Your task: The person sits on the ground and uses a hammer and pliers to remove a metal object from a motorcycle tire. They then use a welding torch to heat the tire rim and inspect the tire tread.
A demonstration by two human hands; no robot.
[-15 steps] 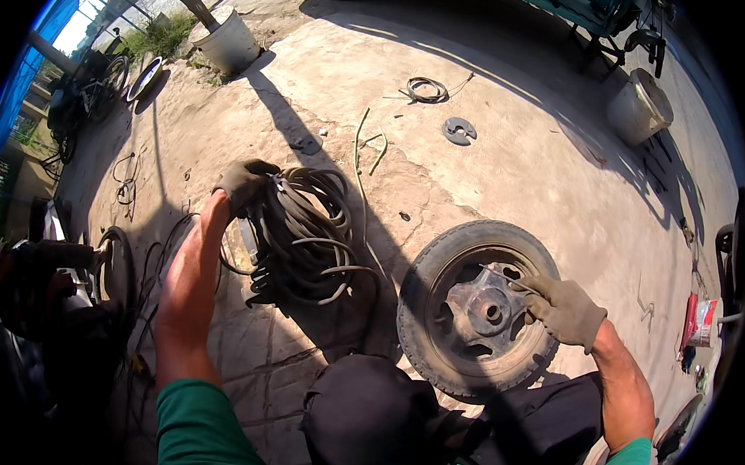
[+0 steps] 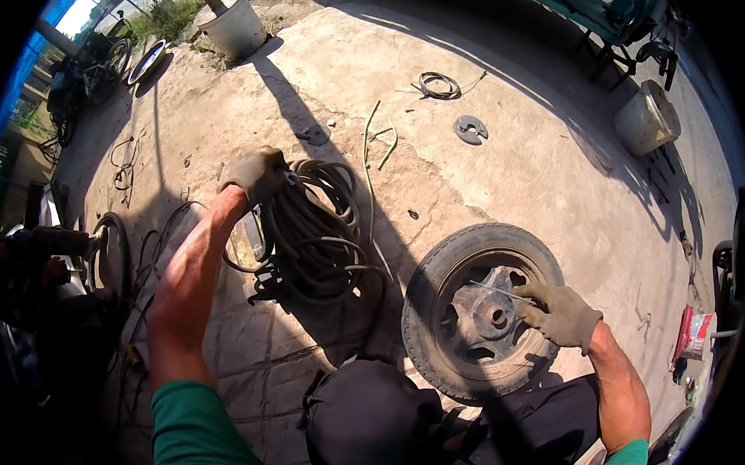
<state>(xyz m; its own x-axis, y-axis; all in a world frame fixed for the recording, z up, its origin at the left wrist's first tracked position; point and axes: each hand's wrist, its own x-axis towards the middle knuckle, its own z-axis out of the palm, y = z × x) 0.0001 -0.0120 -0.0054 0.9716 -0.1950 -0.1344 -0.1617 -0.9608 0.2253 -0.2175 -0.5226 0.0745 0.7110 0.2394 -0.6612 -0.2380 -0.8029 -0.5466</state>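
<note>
My gloved left hand (image 2: pixel 254 173) grips the top of a big bundle of dark coiled hose (image 2: pixel 310 238), which rests over a partly hidden metal object (image 2: pixel 253 234). At the lower right a dusty tyred wheel (image 2: pixel 428 285) lies flat, its hub facing up. Over that hub my gloved right hand (image 2: pixel 556 311) pinches a thin metal rod (image 2: pixel 490 289). A long pale strip (image 2: pixel 368 153) lies beyond the hose on the concrete.
White buckets (image 2: pixel 648 120) stand right and back left (image 2: pixel 232 31). A flat dark plate (image 2: pixel 471 130) and loose cable coil (image 2: pixel 437 86) lie ahead. Bicycles (image 2: pixel 93 71), a machine (image 2: pixel 34 276) at left, red items (image 2: pixel 684 329) at right, and a teal structure (image 2: pixel 610 18) surround the concrete.
My left hand has shifted slightly up and right on the hose bundle. My right hand and the rod have moved a little left and down over the hub. The view has tilted slightly.
</note>
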